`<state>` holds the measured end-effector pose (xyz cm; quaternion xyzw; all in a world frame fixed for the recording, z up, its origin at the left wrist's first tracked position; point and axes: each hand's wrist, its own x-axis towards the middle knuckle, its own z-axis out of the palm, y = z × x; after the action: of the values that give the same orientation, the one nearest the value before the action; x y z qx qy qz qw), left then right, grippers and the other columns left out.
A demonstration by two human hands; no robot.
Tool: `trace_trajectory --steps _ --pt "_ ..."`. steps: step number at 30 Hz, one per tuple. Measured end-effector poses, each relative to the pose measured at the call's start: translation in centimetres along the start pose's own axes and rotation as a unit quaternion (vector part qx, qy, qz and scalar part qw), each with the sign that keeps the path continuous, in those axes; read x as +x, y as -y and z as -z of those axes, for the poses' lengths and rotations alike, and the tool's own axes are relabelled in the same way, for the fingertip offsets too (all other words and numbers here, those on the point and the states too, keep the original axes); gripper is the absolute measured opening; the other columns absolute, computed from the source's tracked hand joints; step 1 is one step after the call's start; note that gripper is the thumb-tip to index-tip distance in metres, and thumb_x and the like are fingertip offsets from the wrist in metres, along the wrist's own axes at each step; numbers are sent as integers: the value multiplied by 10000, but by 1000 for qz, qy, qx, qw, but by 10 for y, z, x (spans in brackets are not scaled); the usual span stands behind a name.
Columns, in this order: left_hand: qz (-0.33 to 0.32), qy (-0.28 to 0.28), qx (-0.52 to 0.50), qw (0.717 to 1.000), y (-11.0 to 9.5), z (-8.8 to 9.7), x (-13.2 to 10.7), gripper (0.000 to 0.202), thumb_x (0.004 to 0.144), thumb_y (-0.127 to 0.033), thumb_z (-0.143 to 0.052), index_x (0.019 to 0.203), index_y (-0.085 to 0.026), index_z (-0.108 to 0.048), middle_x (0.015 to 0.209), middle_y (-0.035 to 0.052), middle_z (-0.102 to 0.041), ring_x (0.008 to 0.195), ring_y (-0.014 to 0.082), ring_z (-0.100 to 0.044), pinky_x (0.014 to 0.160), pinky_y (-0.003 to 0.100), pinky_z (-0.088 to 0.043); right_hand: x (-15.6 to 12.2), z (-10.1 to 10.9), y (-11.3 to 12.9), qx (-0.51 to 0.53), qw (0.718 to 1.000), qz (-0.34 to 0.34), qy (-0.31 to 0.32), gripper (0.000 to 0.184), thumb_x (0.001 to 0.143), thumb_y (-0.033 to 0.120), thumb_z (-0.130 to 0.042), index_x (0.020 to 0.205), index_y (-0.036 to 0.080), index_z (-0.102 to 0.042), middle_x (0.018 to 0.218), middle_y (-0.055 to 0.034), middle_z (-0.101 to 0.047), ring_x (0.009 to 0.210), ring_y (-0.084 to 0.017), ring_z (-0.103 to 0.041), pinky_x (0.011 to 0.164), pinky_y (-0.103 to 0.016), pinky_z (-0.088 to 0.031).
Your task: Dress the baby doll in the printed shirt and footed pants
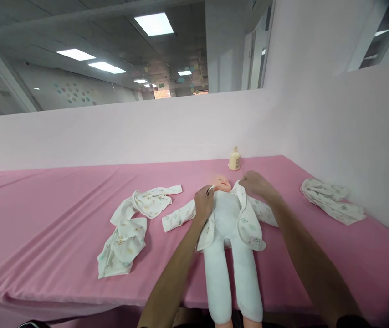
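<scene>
1. The doll (226, 212) lies on the pink surface (61, 228), its head (222, 183) farthest from the person and its lower legs reaching past the near edge. The jacket (248, 225) is around its upper body, front open, sleeves spread out to both sides.
2. The left hand (204, 202) is closed on the jacket's edge beside the neck; the right hand (249, 182) pinches the collar on the opposite side. Pinching both sides at matching heights should help the jacket sit evenly.
3. Work the cloth with small, equal pulls. A hard tug from one side would probably twist the doll, or drag it further over the near edge.
4. Lift the collar clear of the head rather than scraping it across; the fabric looks soft and thin, so it may bunch under the shoulders.
5. Check the sleeves before pulling further: whether the arms fill them cannot be told from here.
6. Smooth the panel on the right, which lies rumpled and flared past the hip, so the edges hang straight.
7. The bottle (234, 160) stands just beyond the right hand; mind it on any outward sweep.
</scene>
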<state>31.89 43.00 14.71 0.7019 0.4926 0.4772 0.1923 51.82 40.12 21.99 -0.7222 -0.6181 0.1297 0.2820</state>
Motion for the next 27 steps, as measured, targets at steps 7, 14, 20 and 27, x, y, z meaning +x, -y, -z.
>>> trace_trajectory --steps 7,14,20,27 --pt "-14 24 -3 1000 4 0 0 281 915 -239 -429 922 -174 -703 946 55 -718 861 173 -615 807 255 -417 3 -37 19 324 939 12 109 253 787 260 -576 559 169 -512 562 -19 -555 561 -125 -533 576 -251 -447" --pt "-45 16 30 998 7 0 -2 262 921 -208 -427 895 -170 -684 872 32 -708 783 157 -591 741 240 -393 11 -69 17 354 932 -3 79 250 769 183 -571 528 167 -506 502 1 -517 475 -98 -460 508 -236 -383" --pt "-65 1 75 995 9 -1 -2 248 922 -171 -413 856 -180 -652 833 29 -685 766 156 -570 700 240 -352 15 -75 20 354 933 -4 69 228 751 181 -567 531 172 -507 489 10 -503 469 -99 -456 492 -232 -365" --pt "-105 23 153 982 7 -1 -4 215 953 -204 -419 861 -187 -613 784 28 -649 702 151 -532 615 257 -276 7 -71 29 356 930 1 95 193 761 175 -560 571 157 -532 500 16 -504 488 -85 -447 496 -212 -362"
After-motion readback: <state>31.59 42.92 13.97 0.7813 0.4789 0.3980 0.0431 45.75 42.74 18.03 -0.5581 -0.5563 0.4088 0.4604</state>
